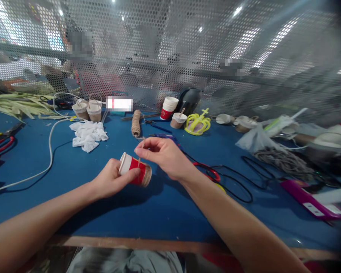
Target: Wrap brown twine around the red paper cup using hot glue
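Note:
My left hand (112,178) is wrapped round a red and white paper cup (126,163), tilted on its side with its rim to the left. Brown twine (147,176) is coiled round the cup's base end. Just above the cup, my right hand (161,153) pinches thumb against fingers; a short tan strand, apparently the twine, runs from the fingertips down to the red wall. Behind the hands lies a roll of twine (136,123), a loose end trailing toward my right hand.
Crumpled white cloth (89,134) and twine-wrapped cups (94,110) are at back left. Stacked paper cups (169,107) and a yellow crown-shaped piece (197,123) stand behind. Black cable (238,193) and a purple box (312,199) lie right; scissors (5,140) lie left.

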`<move>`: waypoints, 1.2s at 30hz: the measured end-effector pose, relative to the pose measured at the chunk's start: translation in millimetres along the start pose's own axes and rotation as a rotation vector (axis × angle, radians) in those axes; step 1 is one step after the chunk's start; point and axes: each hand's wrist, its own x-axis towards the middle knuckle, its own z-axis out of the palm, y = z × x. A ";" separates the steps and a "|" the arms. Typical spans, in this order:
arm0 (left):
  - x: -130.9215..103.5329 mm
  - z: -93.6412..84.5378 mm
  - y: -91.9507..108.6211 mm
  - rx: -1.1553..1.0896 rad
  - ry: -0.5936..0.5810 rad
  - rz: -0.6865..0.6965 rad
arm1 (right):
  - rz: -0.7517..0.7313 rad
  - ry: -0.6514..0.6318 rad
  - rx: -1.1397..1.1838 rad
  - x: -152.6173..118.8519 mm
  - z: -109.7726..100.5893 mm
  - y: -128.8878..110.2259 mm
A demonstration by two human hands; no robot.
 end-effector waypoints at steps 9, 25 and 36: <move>4.5 -0.6 3.7 -0.299 0.091 -0.211 | -0.088 0.164 -0.124 -4.9 -15.2 -2.6; 4.9 -0.5 2.7 -0.333 0.025 -0.301 | -0.097 0.186 -0.253 -6.5 -14.2 -2.6; -2.0 -0.1 6.0 -0.320 0.006 -0.182 | -0.067 0.134 -0.322 -1.8 -15.7 7.0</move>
